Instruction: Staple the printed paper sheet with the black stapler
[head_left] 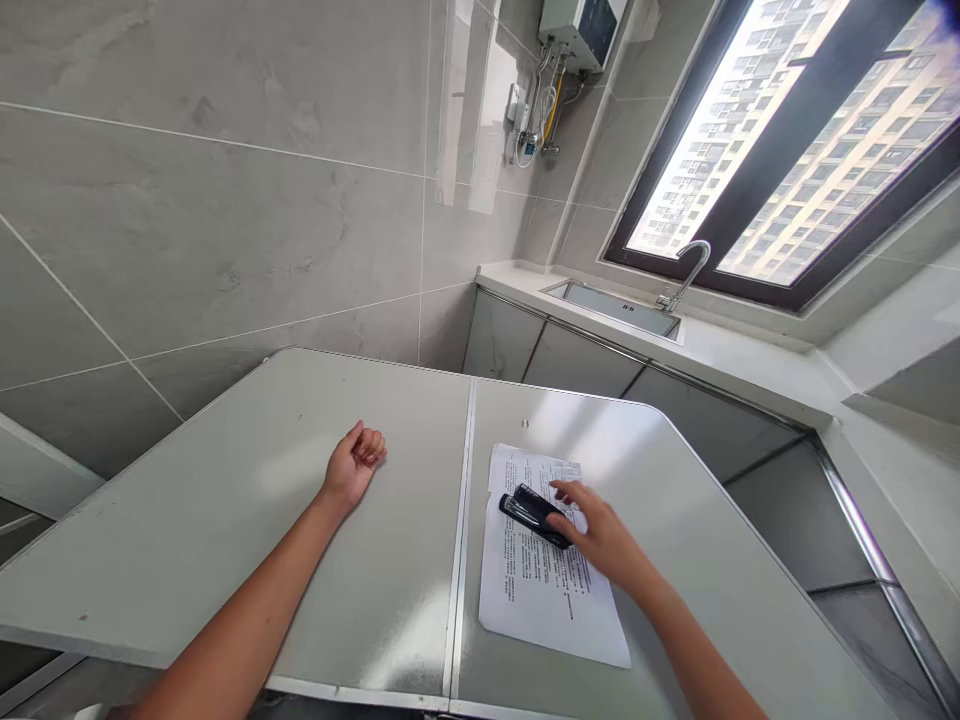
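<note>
A black stapler (534,514) lies aslant on white sheets of printed paper (555,625) on the right half of the folding table. My right hand (596,530) is at the stapler's right end. Its thumb overlaps the stapler, while the index finger stretches past the far side; thumb and fingers are apart, not closed round it. Whether the thumb presses on it I cannot tell. On the left half of the table rests my left hand (355,464), its fingers curled into a loose fist with nothing visible in it.
The pale table (390,600) has a metal seam down its middle. Beyond it runs a counter with a sink (626,308) and a faucet (690,270) under a window. A tiled wall stands to the left, with a water heater (577,35) high in the corner.
</note>
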